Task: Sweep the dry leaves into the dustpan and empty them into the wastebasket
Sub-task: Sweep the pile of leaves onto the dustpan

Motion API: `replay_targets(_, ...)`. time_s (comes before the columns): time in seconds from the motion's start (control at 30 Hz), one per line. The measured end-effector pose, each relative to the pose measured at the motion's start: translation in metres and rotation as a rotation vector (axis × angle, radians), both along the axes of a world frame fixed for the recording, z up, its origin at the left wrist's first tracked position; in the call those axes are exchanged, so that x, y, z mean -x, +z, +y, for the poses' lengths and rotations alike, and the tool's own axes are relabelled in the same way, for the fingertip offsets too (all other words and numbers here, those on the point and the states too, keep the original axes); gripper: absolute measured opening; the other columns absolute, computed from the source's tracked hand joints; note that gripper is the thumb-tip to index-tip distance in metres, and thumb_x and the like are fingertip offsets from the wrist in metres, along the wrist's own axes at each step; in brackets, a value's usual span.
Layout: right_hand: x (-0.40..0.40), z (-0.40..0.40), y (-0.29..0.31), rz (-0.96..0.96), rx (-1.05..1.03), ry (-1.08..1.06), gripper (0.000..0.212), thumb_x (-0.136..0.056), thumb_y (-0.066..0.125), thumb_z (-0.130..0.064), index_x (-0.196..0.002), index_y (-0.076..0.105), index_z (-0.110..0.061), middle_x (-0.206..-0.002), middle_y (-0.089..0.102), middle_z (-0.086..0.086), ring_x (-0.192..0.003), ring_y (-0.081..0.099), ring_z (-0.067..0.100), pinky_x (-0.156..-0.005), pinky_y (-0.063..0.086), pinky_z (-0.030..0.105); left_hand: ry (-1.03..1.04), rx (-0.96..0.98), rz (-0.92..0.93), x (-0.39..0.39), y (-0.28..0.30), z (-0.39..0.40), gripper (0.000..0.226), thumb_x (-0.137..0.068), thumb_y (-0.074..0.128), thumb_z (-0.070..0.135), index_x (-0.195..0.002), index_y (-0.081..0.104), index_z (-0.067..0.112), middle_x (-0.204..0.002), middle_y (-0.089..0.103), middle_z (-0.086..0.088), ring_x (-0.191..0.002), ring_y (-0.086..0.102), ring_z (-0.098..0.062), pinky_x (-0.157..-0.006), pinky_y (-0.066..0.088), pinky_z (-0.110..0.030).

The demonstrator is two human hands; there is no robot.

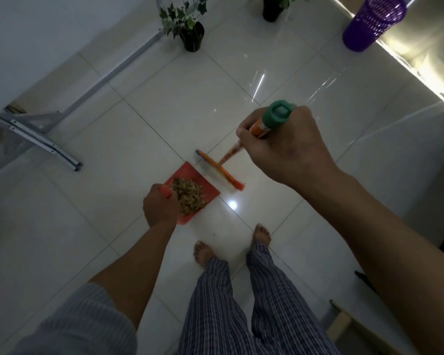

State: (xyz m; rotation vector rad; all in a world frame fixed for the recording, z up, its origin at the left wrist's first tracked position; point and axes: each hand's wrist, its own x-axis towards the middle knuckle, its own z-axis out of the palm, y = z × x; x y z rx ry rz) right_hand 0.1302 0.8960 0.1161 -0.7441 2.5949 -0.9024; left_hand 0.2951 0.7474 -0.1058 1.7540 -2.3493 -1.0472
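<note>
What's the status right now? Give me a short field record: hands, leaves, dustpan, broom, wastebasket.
left hand: grips the dustpan handle
right hand: grips the top of the broom handle
dustpan: red, at the floor, before the feet
leaves: piled in the dustpan
broom: orange head right beside the dustpan's far edge
wastebasket: purple, far right, by the wall
step left: emptying not yet done

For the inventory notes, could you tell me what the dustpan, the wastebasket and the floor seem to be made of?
Dustpan: probably plastic, a thin, even orange-red sheet with a matte look.
Wastebasket: likely moulded plastic, purple, with a lattice of open holes.
Floor: glazed tile, ceramic or similar, pale and glossy, with grout lines and mirror-like light reflections.
</note>
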Motion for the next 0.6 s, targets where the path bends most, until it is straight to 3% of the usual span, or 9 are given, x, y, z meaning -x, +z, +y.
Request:
replay_targets(0.2, -0.038, 0.005, -0.015, 0.028, -0.147, 0.108, 0.021, -0.091, 0.063, -0.034, -0.085, 0.074, -0.017, -0.08, 0.075, -0.001, -0.074, 0.07, 0.018, -0.075, 0.059, 0.039, -0.041, -0.004, 0.0, -0.015, 0.003, 0.0, 0.021, -0.084, 0.058, 0.019, -0.099, 0.063, 0.004, -0.093, 0.068, -0.018, -0.09, 0.063, -0.036, -0.078, 0.053, -0.04)
replay_targets(0.4, -0.057, 0.023, -0.003, -0.04, -0.066, 0.055, 0.015, -0.092, 0.068, -0.03, -0.09, 0.078, -0.019, -0.086, 0.075, -0.002, -0.079, 0.07, 0.014, -0.079, 0.06, 0.037, -0.023, -0.016, 0.021, -0.035, 0.009, 0.011, 0.019, -0.086, 0.058, 0.019, -0.098, 0.065, 0.005, -0.094, 0.068, -0.018, -0.09, 0.063, -0.035, -0.077, 0.048, -0.034)
replay_targets(0.6, -0.091, 0.032, 0.016, 0.043, -0.034, -0.027, 0.027, -0.094, 0.063, -0.038, -0.088, 0.073, -0.014, -0.076, 0.072, 0.002, -0.07, 0.069, 0.017, -0.072, 0.061, 0.04, -0.053, 0.0, 0.064, -0.07, 0.017, 0.021, 0.015, -0.082, 0.06, 0.015, -0.094, 0.066, 0.007, -0.089, 0.067, -0.015, -0.081, 0.062, -0.031, -0.068, 0.044, -0.029)
